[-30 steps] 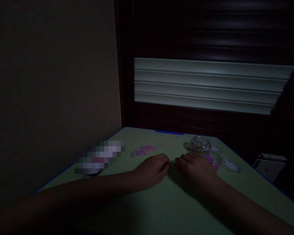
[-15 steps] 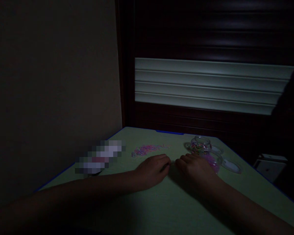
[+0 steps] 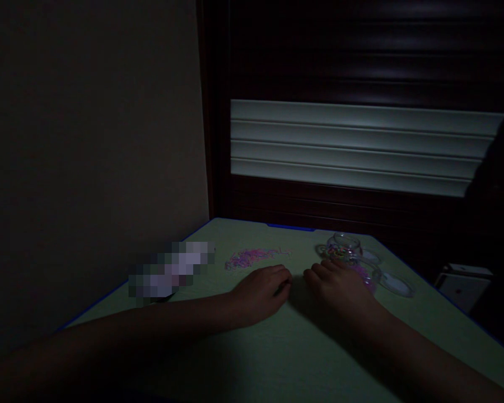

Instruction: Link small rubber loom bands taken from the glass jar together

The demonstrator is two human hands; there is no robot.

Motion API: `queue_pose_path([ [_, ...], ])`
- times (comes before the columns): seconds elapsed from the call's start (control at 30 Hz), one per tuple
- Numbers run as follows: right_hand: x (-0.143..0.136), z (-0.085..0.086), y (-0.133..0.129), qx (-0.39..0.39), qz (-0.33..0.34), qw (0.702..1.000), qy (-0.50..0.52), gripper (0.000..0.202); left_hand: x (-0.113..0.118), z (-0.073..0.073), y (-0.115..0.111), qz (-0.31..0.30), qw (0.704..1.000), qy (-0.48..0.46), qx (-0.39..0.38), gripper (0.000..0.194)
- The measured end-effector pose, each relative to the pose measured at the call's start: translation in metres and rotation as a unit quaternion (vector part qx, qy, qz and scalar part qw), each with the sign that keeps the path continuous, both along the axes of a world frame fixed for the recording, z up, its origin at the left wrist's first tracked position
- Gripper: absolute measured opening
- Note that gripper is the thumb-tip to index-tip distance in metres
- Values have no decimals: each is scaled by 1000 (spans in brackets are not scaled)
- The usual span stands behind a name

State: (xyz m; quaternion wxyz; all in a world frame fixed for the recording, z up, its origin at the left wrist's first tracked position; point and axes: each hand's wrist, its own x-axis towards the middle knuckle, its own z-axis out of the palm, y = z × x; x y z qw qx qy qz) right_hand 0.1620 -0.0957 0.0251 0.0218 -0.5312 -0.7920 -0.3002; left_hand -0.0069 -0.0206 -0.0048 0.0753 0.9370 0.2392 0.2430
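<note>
We see two bare hands meeting near the middle of a dim table [image 3: 260, 352], their fingertips facing each other with a narrow gap between. Our left hand [image 3: 261, 294] is curled, thumb against fingers; a dark sliver shows there, and we cannot tell whether it is a held object or shadow. Our right hand [image 3: 340, 288] is also bent, fingers downward; we cannot tell whether it grips anything.

Just beyond the left hand lies a loose pile of thin coloured strands [image 3: 246, 258], mostly pink and violet, with a few stray pieces trailing rightward. We judge these light, soft and easily tangled; a fingertip pinch at a loose end suits them better than a grasp at the heap.

Beside and beyond the right hand stand two clear containers: a round jar [image 3: 346, 240] with multicoloured contents and, nearer, a second jar [image 3: 373, 271] with pink contents, partly hidden by the hand. We judge both smooth, rather slippery and perhaps breakable, best held around the body. Two flat discs, apparently lids, lie to their right: a far disc [image 3: 372, 256] and a near disc [image 3: 397, 284].

Farther left we note a blurred, pale item [image 3: 174, 270]; past the right edge, a white object [image 3: 460, 288].
</note>
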Motion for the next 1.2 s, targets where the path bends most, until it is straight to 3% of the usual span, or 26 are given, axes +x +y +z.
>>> queue_pose_path([
  [0.27, -2, 10, -9, 100, -106, 987, -63, 22, 1, -2, 1, -13, 1000, -7, 9, 12],
  [0.57, -4, 18, -15, 114, -209, 970, -41, 27, 0, -2, 2, -17, 1000, -9, 7, 12],
  [1.2, 2, 19, -17, 121, -262, 957, -32, 23, -1, 2, -1, -19, 1000, 2, 8, 13],
])
